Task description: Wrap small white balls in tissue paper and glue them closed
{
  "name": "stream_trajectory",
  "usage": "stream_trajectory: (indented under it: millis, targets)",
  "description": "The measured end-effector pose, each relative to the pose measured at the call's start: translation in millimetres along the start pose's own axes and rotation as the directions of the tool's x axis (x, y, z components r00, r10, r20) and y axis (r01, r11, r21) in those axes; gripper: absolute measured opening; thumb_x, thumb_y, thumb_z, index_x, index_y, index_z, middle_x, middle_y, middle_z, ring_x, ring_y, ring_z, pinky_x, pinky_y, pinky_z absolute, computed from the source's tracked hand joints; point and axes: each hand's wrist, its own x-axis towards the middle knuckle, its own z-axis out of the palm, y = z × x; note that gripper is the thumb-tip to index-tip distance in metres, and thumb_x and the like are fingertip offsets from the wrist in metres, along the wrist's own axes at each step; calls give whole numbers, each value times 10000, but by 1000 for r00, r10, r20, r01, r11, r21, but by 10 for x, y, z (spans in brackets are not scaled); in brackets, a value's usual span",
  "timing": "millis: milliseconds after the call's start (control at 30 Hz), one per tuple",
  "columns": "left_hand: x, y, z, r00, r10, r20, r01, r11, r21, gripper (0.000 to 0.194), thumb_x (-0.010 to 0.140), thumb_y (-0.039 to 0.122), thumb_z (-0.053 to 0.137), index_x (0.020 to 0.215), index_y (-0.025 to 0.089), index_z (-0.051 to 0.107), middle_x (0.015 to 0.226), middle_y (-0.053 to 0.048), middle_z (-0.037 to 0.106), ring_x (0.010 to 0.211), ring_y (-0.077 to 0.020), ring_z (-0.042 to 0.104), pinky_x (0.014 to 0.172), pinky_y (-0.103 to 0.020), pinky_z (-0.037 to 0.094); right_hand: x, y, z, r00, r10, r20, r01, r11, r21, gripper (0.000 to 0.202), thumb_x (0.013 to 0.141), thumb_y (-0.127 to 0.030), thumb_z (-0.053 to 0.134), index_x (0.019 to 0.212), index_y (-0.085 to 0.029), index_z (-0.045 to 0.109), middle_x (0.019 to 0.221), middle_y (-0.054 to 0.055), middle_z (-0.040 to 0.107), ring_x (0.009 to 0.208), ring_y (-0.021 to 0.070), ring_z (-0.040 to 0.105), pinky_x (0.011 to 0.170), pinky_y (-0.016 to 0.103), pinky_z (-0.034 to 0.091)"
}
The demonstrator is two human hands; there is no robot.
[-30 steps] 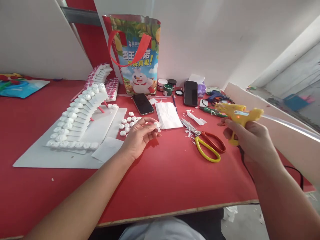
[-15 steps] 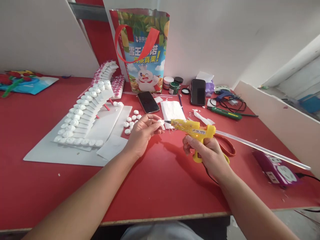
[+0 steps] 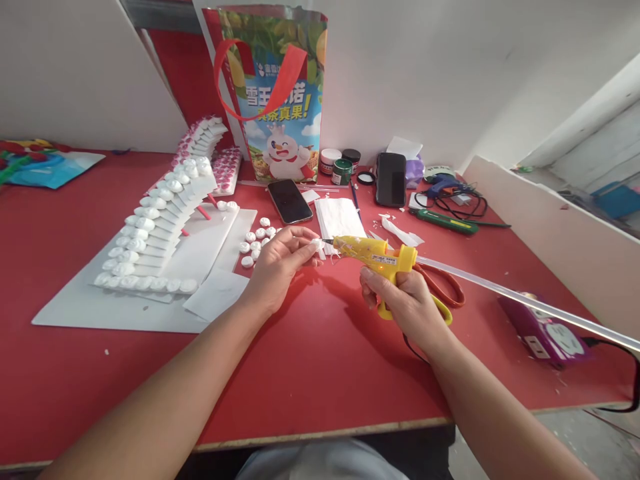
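Observation:
My left hand [image 3: 284, 261] pinches a small white paper piece [image 3: 317, 247], partly hidden by the fingers; it looks like a half-rolled paper flower. In my right hand [image 3: 403, 293] is a yellow hot glue gun [image 3: 373, 253], its nozzle touching or very close to the white piece. A long clear glue stick [image 3: 500, 287] sticks out of the gun's back. Left of my left hand lie several small white paper rosettes [image 3: 256, 245]. Behind the nozzle rests a stack of white paper strips [image 3: 341, 219].
At left, an arched model edged with white rosettes [image 3: 150, 213] stands on a white board [image 3: 65, 307]. Behind are a printed bag [image 3: 285, 87], a phone [image 3: 290, 201], paint jars [image 3: 342, 171] and a black device [image 3: 391, 180]. Scissors [image 3: 443, 283] and a purple power strip [image 3: 545, 333] lie right.
The view has shifted slightly, so everything sits a little further left. Both hands keep their holds, with the glue gun's nozzle still at the white piece.

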Motion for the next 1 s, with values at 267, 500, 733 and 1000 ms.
stream_trajectory:
  millis: [267, 500, 733, 1000]
  targets:
    - [6, 5, 1, 1000, 9, 18, -9, 1000, 30, 205, 769, 295, 805, 886, 186, 676, 744, 15, 661, 694, -127, 638, 741, -281, 532, 4, 29, 3, 1000, 3, -2, -3, 999, -32, 481, 924, -522, 603, 585, -190, 520, 567, 0, 520, 548, 106, 433, 558, 268, 360]
    - [0, 17, 1, 1000, 10, 24, -11, 999, 40, 214, 768, 309, 805, 890, 193, 671, 755, 6, 677, 704, -131, 639, 759, -288, 530, 1, 37, 11, 1000, 15, -19, -16, 998, -54, 516, 915, -552, 602, 560, -189, 510, 546, -2, 502, 523, 103, 419, 545, 277, 338]
    - [2, 14, -8, 1000, 19, 22, -20, 999, 36, 209, 776, 308, 797, 897, 193, 670, 739, 12, 678, 694, -132, 641, 766, -293, 526, 2, 58, 15, 999, 32, -12, -33, 997, -66, 543, 925, -574, 591, 554, -185, 511, 540, -5, 496, 517, 97, 410, 541, 275, 329]
    - [10, 22, -4, 1000, 15, 2, -15, 1000, 8, 224, 752, 300, 818, 884, 193, 673, 773, 15, 677, 696, -126, 647, 767, -292, 535, -9, 76, 2, 1000, 23, -3, -23, 996, -84, 554, 923, -582, 591, 546, -184, 511, 530, -3, 503, 520, 100, 422, 547, 274, 339]
